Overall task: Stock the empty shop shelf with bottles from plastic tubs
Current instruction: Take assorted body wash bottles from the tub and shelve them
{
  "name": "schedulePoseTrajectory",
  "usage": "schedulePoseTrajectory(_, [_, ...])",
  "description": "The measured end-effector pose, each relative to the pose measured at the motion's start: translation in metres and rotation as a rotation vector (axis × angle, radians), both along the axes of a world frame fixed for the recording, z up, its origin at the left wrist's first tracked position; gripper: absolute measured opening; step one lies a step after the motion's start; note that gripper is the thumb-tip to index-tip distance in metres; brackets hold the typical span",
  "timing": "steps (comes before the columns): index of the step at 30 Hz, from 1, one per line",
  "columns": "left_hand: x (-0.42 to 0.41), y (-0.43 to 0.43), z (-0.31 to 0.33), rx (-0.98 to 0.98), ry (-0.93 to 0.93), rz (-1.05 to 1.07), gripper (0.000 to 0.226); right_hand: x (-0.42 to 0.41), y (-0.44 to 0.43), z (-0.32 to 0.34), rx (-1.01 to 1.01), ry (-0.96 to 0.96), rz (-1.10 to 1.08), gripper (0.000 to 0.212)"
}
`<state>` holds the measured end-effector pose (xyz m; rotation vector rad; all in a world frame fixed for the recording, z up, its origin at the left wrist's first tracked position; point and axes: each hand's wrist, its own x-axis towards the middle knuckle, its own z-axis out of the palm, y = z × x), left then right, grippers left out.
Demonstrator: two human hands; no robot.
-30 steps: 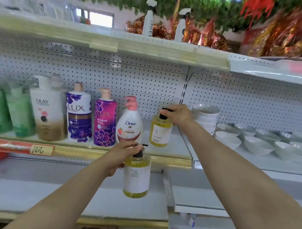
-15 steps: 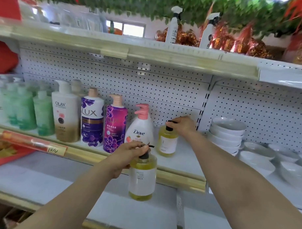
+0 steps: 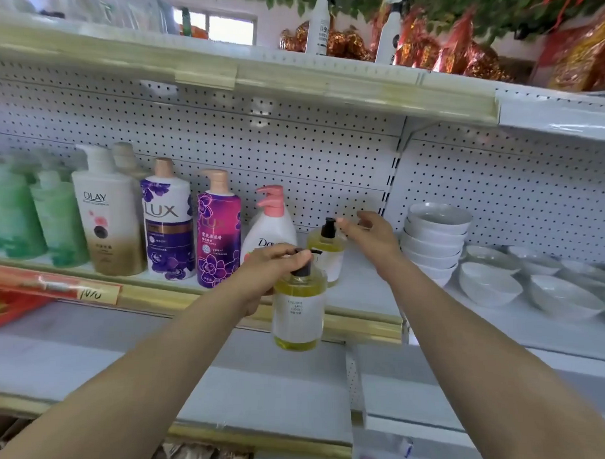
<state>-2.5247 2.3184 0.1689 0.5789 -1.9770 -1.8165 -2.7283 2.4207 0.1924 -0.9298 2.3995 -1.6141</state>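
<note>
My left hand (image 3: 270,267) grips the black pump top of a yellow bottle with a white label (image 3: 298,311), which hangs in front of the gold edge of the middle shelf (image 3: 364,293). A second yellow pump bottle (image 3: 328,245) stands on that shelf to the right of the Dove bottle (image 3: 272,228). My right hand (image 3: 371,233) hovers just right of its black pump, fingers spread and off the bottle. Left of the Dove stand a purple-pink Lux bottle (image 3: 218,230), a white-purple Lux bottle (image 3: 167,221) and an Olay bottle (image 3: 106,212).
Green bottles (image 3: 30,216) fill the shelf's left end. Stacked white bowls (image 3: 434,237) and loose bowls (image 3: 491,284) sit in the bay to the right. A lower white shelf (image 3: 247,392) runs under my arms. Spray bottles (image 3: 318,24) and red-gold packages (image 3: 454,52) stand on the top shelf.
My right hand has let go of the pump of the yellow bottle on the shelf and opened beside it. My left hand still holds the other yellow bottle, now slightly higher.
</note>
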Motion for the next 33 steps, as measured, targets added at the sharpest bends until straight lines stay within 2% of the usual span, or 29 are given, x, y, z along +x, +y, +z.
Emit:
schedulePoseTrajectory(3, [-0.007, 0.005, 0.012, 0.024, 0.036, 0.007, 0.034, 0.028, 0.030, 0.002, -0.068, -0.091, 0.149, 0.059])
schedulePoseTrajectory(4, [-0.008, 0.008, 0.016, 0.037, 0.046, 0.007, 0.032, 0.036, 0.039, 0.000, -0.026, -0.140, 0.258, 0.059])
schedulePoseTrajectory(6, [-0.012, 0.012, 0.024, 0.049, 0.056, -0.010, 0.030, 0.050, 0.051, -0.008, 0.100, -0.222, 0.438, 0.072])
schedulePoseTrajectory(8, [-0.014, 0.017, 0.030, 0.044, 0.059, -0.031, 0.031, 0.063, 0.057, -0.014, 0.170, -0.266, 0.519, 0.072])
schedulePoseTrajectory(17, [-0.017, 0.024, 0.042, 0.021, 0.136, -0.004, 0.026, 0.100, 0.059, 0.000, 0.160, -0.127, 0.497, 0.043])
schedulePoseTrajectory(18, [-0.017, 0.022, 0.041, -0.024, 0.153, 0.026, 0.023, 0.098, 0.057, 0.000, 0.148, -0.136, 0.467, 0.043])
schedulePoseTrajectory(20, [-0.013, 0.013, 0.037, -0.236, 0.192, 0.135, 0.018, 0.091, 0.054, -0.001, 0.124, -0.186, 0.401, 0.049])
schedulePoseTrajectory(23, [-0.008, -0.011, 0.016, -0.549, 0.123, 0.322, 0.030, 0.075, 0.050, -0.005, 0.084, -0.266, 0.323, 0.055])
schedulePoseTrajectory(26, [-0.001, -0.024, -0.007, -0.636, -0.015, 0.360, 0.036, 0.063, 0.044, -0.012, 0.077, -0.279, 0.269, 0.057])
schedulePoseTrajectory(30, [-0.004, -0.032, -0.024, -0.740, -0.011, 0.300, 0.045, 0.058, 0.035, -0.018, 0.064, -0.215, 0.207, 0.049])
schedulePoseTrajectory(33, [-0.014, -0.041, -0.032, -0.812, 0.007, 0.295, 0.048, 0.053, 0.030, -0.027, 0.032, -0.198, 0.183, 0.053])
